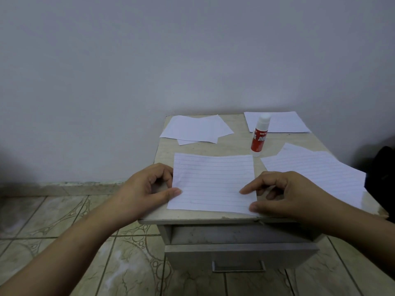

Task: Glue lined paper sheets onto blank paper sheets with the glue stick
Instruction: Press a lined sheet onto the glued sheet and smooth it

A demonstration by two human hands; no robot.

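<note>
A lined sheet [211, 184] lies flat at the front middle of the small table [230, 146]. My left hand [147, 186] rests at the sheet's left edge, its thumb pressing the lower left part and its fingers curled beside the edge. My right hand [286, 195] presses the sheet's lower right area with the index fingertip and the thumb at the corner. The glue stick [259, 135], red and white with its cap on, stands upright behind the sheet. Blank sheets [196, 129] lie at the back left. More lined sheets lie at the back right [280, 122] and the right [316, 171].
The table stands against a grey wall and has a drawer [237, 257] with a handle below its front edge. A dark object [382, 178] sits at the far right. Patterned floor tiles [64, 221] spread to the left and below.
</note>
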